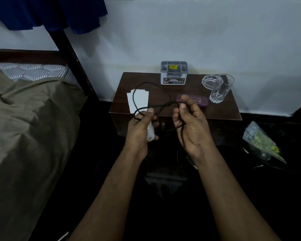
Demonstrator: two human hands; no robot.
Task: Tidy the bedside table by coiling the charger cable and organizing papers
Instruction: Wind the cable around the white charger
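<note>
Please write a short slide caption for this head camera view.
Both hands, left hand and right hand, loop a black charger cable above the bedside table.

The cable (151, 85) I hold is black, the papers (138, 100) white, the table (189, 110) dark brown. The case (198, 100) is purple, the box (174, 73) grey with a yellow sticker. My blanket (28, 119) is olive, the mattress (36, 71) grey-and-white striped, the cloth (47, 11) blue.
</note>
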